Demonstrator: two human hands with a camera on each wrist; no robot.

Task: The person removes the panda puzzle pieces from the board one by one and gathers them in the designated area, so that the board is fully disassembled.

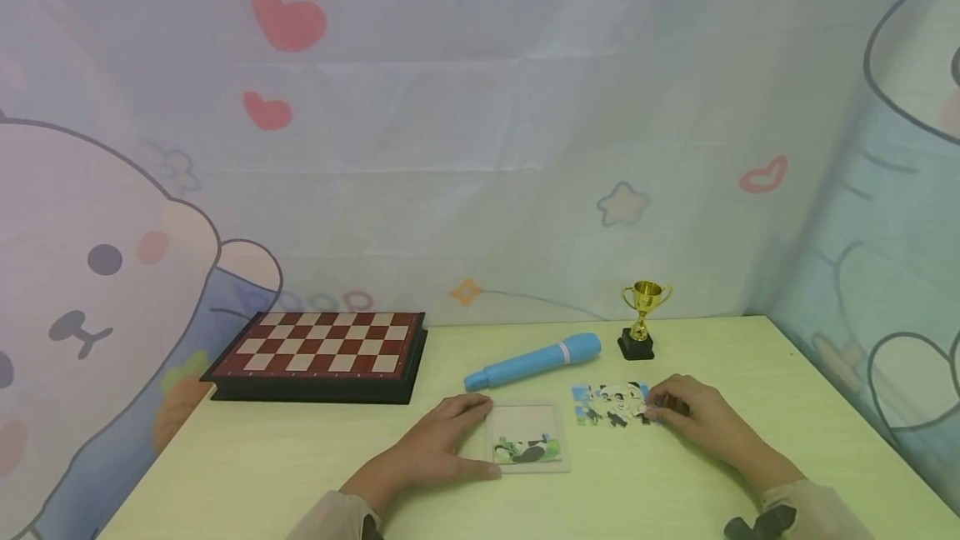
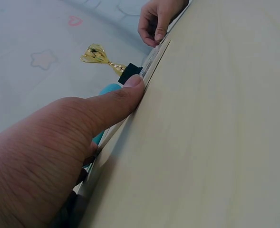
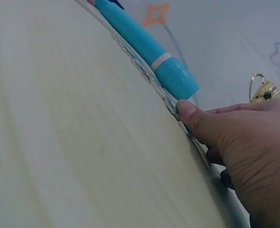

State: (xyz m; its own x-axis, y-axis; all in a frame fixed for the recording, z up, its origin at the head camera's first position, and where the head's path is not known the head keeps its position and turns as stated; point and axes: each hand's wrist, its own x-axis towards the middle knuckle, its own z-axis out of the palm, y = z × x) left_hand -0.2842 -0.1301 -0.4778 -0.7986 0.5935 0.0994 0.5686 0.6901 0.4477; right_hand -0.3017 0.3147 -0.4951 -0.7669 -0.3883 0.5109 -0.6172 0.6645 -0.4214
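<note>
Left hand [image 1: 438, 448] flat, fingers straight, steadying puzzle tray [image 1: 527, 437]; right hand [image 1: 697, 419] pinches loose puzzle pieces [image 1: 611, 403] near table's [image 1: 300, 473] front edge.

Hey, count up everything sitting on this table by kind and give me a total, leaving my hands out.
Chessboard: 1
Blue pen-shaped tube: 1
Gold trophy: 1
Puzzle tray, steadied by the left hand: 1
Cluster of loose panda puzzle pieces, touched by the right hand: 1
Total: 5 on the table
</note>
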